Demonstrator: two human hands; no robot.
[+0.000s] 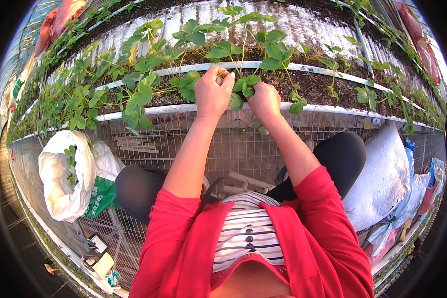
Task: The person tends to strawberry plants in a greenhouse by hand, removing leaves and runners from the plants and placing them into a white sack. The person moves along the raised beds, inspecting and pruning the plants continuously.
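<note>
Strawberry plants [277,56] grow from a long trough of dark soil [316,85] in front of me, with a white pipe [309,68] running along it. My left hand [215,87] is at the pipe, its thumb and forefinger pinched together at the plant stems; what lies between the fingertips is too small to tell. Just right of it, my right hand [264,98] is curled against a cluster of green strawberry leaves [247,85], over the trough's front edge. Its fingertips are hidden by the leaves and the hand itself.
An open white woven sack [85,167] with some leaves inside stands at the left. On the right lie a large white sack [380,178] and several plastic bags [413,197]. Wire mesh [231,149] hangs below the trough's front rim [182,108]. Wooden pieces [251,180] lie beyond my feet.
</note>
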